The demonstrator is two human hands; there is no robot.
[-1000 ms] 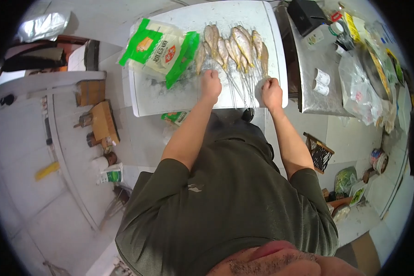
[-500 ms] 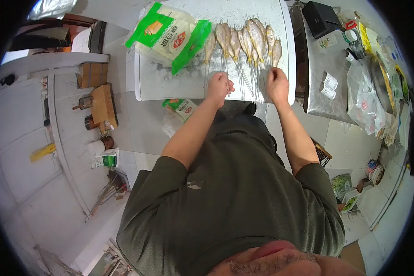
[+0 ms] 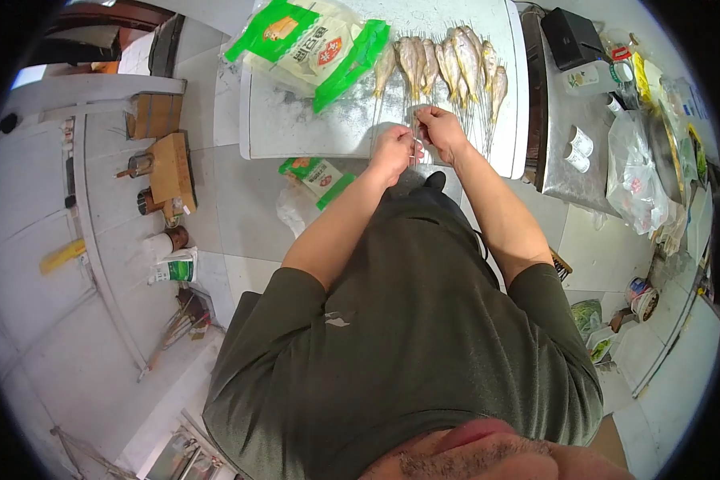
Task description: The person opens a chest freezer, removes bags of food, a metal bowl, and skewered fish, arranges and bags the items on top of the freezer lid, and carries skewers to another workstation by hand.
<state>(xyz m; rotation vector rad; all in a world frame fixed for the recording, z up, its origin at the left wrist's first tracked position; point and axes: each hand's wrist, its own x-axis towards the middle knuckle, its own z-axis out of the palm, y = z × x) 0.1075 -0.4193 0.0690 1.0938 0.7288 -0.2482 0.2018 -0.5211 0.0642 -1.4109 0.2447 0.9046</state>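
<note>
Several small yellowish fish (image 3: 466,62), threaded on thin metal skewers (image 3: 488,136), lie side by side on the white table (image 3: 296,132). Their skewer ends point toward me. At the table's near edge my left hand (image 3: 396,154) is closed round thin skewers below the left-hand fish. Just right of it and a little higher, my right hand (image 3: 442,133) pinches skewers in the same group. The fingertips of both hands are close together. How many skewers each hand has is hidden by the fingers.
A green and white plastic bag (image 3: 316,48) lies on the table left of the fish. A similar bag (image 3: 316,178) is below the near edge. On the right, a metal counter (image 3: 568,172) carries paper cups (image 3: 580,148), a bottle (image 3: 588,78) and a plastic bag (image 3: 636,172).
My right hand has moved left from the right-hand skewers to beside my left hand. The left hand has shifted slightly. The view has moved a little, so the table sits higher and further right.
</note>
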